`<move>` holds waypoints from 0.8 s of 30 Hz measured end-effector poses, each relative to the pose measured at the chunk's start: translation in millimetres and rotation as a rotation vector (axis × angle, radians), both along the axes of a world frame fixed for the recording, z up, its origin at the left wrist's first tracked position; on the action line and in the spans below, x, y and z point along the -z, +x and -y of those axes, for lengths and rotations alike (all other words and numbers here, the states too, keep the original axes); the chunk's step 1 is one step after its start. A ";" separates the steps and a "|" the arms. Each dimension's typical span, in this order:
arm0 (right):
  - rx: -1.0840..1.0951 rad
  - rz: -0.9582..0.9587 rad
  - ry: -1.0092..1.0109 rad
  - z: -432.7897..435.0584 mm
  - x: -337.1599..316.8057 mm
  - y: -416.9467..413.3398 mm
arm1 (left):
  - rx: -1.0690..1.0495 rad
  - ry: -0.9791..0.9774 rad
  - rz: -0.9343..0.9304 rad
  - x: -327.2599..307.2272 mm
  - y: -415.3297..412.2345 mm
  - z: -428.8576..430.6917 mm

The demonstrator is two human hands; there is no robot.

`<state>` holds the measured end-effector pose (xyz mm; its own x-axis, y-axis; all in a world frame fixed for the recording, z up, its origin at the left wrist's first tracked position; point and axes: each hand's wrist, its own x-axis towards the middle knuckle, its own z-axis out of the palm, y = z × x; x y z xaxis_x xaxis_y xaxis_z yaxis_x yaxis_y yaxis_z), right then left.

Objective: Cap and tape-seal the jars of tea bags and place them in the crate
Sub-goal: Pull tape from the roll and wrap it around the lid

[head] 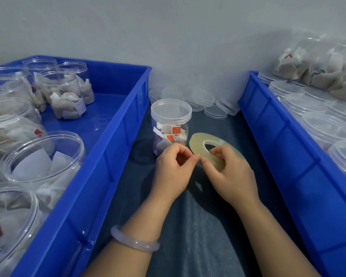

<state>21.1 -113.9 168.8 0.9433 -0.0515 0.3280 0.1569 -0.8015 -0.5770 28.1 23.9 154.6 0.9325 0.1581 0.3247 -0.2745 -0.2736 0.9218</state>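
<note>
Your right hand [232, 172] has its grip curled round the tape roll [200, 142]; your left hand [172, 170] pinches what's probably its loose end. Capped jar [170, 124] sits just beyond your left grip.

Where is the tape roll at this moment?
Head view, centre: the right hand grips the tape roll just right of the capped jar, over the dark cloth between the left crate and the right crate.

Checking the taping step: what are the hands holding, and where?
The right hand grips the tape roll by its near rim, a finger in its hole. The left hand pinches at the roll's outer edge.
</note>
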 end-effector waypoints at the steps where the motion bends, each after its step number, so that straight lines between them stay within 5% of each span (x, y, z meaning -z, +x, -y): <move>1: -0.016 0.029 -0.017 -0.3 0.6 0.2 | -0.006 0.000 0.016 0.7 0.4 0.6; 8: -0.174 0.151 -0.086 -3.2 0.6 3.6 | -0.040 0.030 0.130 0.3 -2.3 4.9; 14: -0.175 -0.252 -0.301 -1.8 -21.2 23.4 | -0.070 -0.012 0.129 -1.5 -0.9 3.8; 24: -0.472 -0.362 0.062 7.0 -61.6 50.7 | -0.203 -0.044 0.198 0.7 5.2 4.1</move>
